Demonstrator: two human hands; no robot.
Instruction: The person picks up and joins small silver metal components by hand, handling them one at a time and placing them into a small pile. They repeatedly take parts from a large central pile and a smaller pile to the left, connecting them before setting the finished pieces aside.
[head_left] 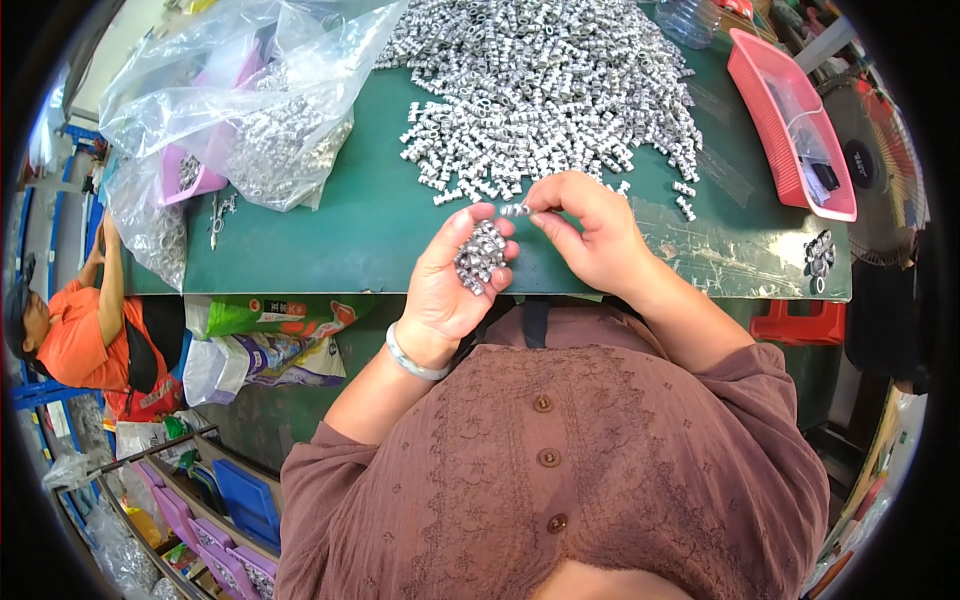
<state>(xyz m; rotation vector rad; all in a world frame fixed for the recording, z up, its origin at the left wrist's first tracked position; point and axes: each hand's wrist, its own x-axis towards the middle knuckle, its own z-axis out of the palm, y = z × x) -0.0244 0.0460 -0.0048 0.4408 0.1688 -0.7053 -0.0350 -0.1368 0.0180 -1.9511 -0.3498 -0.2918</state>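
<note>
My left hand [443, 268], palm up with the fingers curled, cups a handful of small silvery metal fittings [480, 258]. Between thumb and forefinger, my right hand [598, 238] pinches one short ribbed metal fitting [515, 210], held at the fingertips of the left. Both hands are over the near edge of a green table [270, 250]. Beyond them spreads a large pile of the same kind of fittings [550, 90], with a few strays at its right edge.
At the left, a clear plastic bag [300, 130] of small parts lies by a lilac scoop-like container [205, 180]. A pink basket [790, 130] stands at the right, near dark rings [820, 258] and a fan [865, 160]. A red stool [800, 322] is below. Another person [90, 330] works at far left.
</note>
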